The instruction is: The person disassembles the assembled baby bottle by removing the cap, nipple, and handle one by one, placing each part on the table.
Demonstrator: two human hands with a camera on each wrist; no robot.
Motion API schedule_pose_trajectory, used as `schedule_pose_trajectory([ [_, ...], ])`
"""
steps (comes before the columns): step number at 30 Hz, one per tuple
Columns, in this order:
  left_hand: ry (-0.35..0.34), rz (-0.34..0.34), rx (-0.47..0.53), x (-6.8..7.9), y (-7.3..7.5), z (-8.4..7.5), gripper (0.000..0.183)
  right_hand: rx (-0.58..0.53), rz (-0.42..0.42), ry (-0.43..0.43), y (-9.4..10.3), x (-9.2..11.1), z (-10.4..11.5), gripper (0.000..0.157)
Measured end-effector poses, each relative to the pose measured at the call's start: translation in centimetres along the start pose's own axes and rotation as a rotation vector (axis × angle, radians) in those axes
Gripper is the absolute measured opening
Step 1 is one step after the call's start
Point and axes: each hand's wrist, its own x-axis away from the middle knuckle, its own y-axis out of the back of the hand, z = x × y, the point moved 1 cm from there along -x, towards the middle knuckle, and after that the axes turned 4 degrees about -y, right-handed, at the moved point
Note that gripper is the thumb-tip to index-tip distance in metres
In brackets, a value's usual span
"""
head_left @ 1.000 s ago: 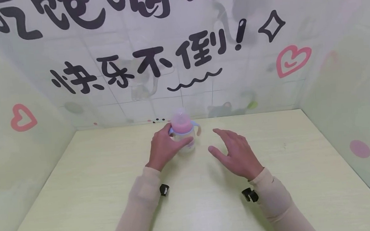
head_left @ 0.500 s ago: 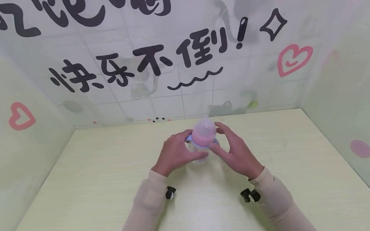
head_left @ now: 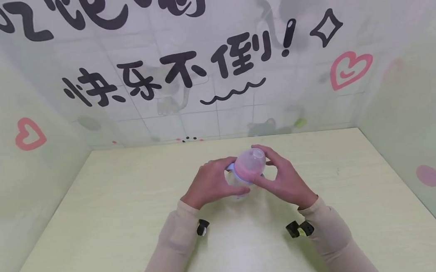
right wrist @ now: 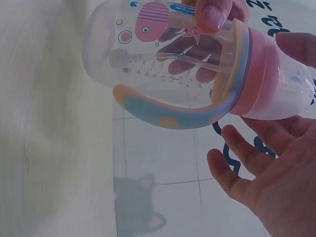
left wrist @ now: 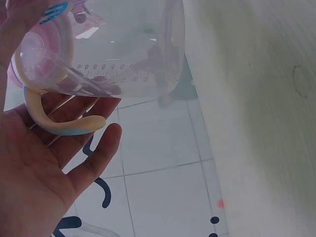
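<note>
A clear baby bottle (head_left: 250,165) with a pink collar, a translucent domed cap and two side handles is between my hands in the head view, its top leaning right. My left hand (head_left: 212,181) grips the bottle body, thumb across the front. My right hand (head_left: 287,182) holds the cap and collar, thumb in front and fingers behind. In the right wrist view the bottle body (right wrist: 153,54) shows printed sea creatures, volume marks and a straw inside; a blue-and-cream handle (right wrist: 173,114) curves along it. The other handle (left wrist: 64,126) lies by my left fingers. No liquid is visible.
A pale wood-grain table (head_left: 133,224) lies below the hands. Behind it stands a white tiled-pattern backdrop (head_left: 198,124) with black lettering and pink hearts. Side panels (head_left: 400,112) enclose the table left and right. Small black devices (head_left: 300,229) sit at both wrists.
My left hand has brought the bottle rightward and nearer to me, from the back of the table. The right hand has closed on its cap. The bottle now tilts more.
</note>
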Motion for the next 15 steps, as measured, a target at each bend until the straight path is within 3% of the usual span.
schedule_pose_trajectory([
  [15, -0.018, -0.023, -0.011, -0.06, -0.31, -0.04, 0.062, 0.029, -0.015, 0.037, 0.21, 0.04, -0.09, 0.062],
])
